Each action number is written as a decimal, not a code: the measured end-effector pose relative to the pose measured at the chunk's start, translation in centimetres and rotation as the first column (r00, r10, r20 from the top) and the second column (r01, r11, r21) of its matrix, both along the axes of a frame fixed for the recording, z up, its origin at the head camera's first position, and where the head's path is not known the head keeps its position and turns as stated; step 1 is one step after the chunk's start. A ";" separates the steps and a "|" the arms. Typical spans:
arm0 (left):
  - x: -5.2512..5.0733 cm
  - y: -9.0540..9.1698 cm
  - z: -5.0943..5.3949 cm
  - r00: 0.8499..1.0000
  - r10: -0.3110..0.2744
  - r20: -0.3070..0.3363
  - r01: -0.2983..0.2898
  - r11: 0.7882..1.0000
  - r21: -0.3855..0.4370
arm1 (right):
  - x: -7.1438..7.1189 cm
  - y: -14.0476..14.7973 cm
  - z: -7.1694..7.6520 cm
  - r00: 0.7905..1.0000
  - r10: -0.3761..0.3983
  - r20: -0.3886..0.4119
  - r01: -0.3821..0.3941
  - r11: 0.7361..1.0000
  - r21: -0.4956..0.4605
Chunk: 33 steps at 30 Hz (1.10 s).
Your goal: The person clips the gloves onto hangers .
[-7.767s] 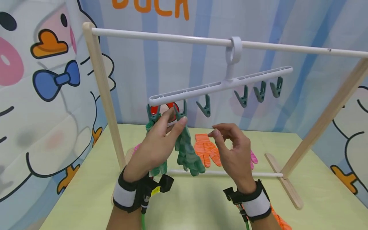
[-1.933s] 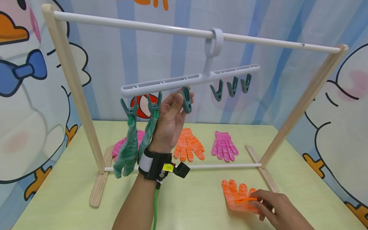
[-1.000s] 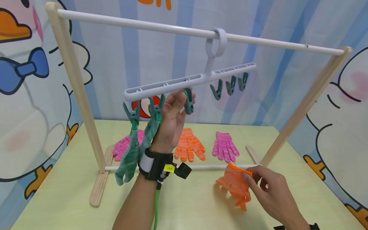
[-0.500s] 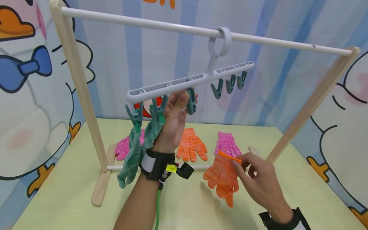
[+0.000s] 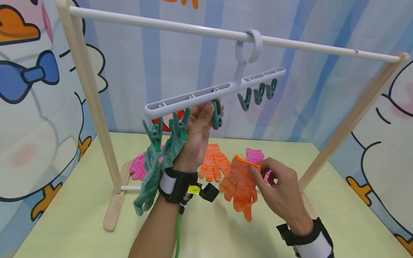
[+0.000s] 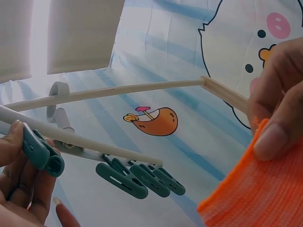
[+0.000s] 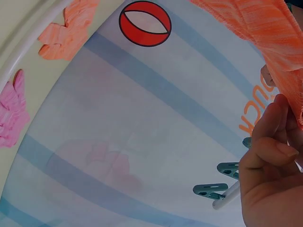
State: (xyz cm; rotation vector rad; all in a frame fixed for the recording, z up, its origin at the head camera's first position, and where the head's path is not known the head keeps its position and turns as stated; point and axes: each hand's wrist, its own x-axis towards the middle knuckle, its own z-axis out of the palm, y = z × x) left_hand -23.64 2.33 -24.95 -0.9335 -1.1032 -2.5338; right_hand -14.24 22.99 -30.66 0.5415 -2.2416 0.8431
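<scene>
The left hand (image 5: 198,138) pinches a dark green clip (image 5: 217,114) under the grey hanger bar (image 5: 206,94); in the left wrist view thumb and fingers press that clip (image 6: 41,152). The right hand (image 5: 280,188) pinches the cuff of an orange glove (image 5: 239,186), which hangs above the table to the right of the left wrist. In the left wrist view the same orange glove (image 6: 258,198) is close at the right. Two green gloves (image 5: 151,179) hang from the two leftmost clips, beside the left forearm. Three clips (image 5: 259,94) on the bar's right half hold nothing.
A white rod (image 5: 213,31) on wooden posts (image 5: 93,96) carries the hanger by its hook. On the table (image 5: 80,222) behind lie an orange glove (image 5: 213,163), a pink glove (image 5: 138,167) at left and another pink glove (image 5: 255,154), partly covered by the right hand and held glove.
The right hand has taken the orange glove by its cuff, lifted it off the table and carried it up and left. The left hand has moved from the hung green gloves to the third clip.
</scene>
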 end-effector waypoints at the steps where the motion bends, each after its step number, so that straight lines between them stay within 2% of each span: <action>1: 0.0 0.0 0.0 1.000 0.003 -0.003 -0.003 1.000 -0.001 | -0.2 -0.2 0.1 1.000 0.008 -0.004 -0.008 1.000 -0.008; 12: 0.0 0.1 0.0 0.999 0.034 -0.007 -0.034 0.999 0.004 | -1.9 -2.8 1.2 0.994 0.067 -0.081 -0.078 0.988 -0.132; 18: 0.0 0.1 0.0 0.999 0.029 -0.026 -0.029 1.000 0.013 | -2.6 -3.9 2.1 0.995 0.063 -0.080 -0.074 0.988 -0.139; 24: 0.1 0.1 0.1 0.999 0.038 -0.004 -0.038 0.999 0.012 | -3.1 -4.7 2.7 0.995 0.069 -0.073 -0.079 0.987 -0.139; 33: 0.0 0.0 0.1 0.999 0.049 -0.011 -0.049 0.999 0.009 | -4.1 -5.8 3.9 0.986 0.128 -0.106 -0.141 0.981 -0.130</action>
